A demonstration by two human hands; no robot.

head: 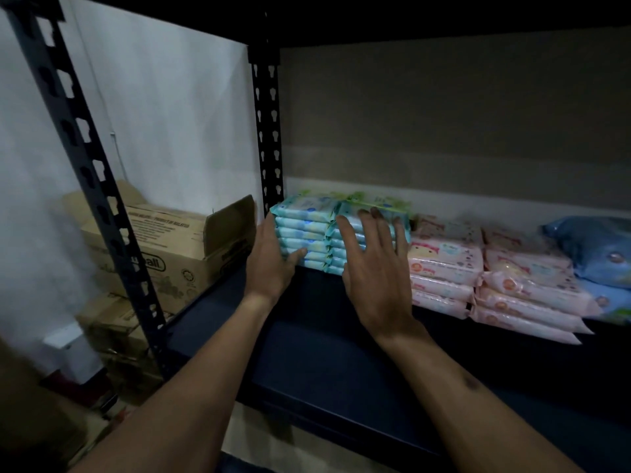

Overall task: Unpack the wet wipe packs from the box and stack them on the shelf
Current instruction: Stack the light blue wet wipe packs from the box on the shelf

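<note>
Two side-by-side stacks of light-blue wet wipe packs (307, 230) stand at the back left of the dark shelf board (307, 336). A green-topped pack lies on the right stack. My left hand (273, 257) lies against the left end of the left stack, thumb across its front. My right hand (372, 264) is flat against the front of the right stack, fingers spread. Neither hand holds a pack. An open cardboard box (160, 250) sits left of the shelf frame, its inside hidden.
Pink wipe packs (447, 268) are stacked to the right, with more pink stacks (529, 295) and blue packs (601, 254) beyond. Black slotted uprights (269, 138) frame the shelf. More cardboard boxes (116, 329) sit below the open box.
</note>
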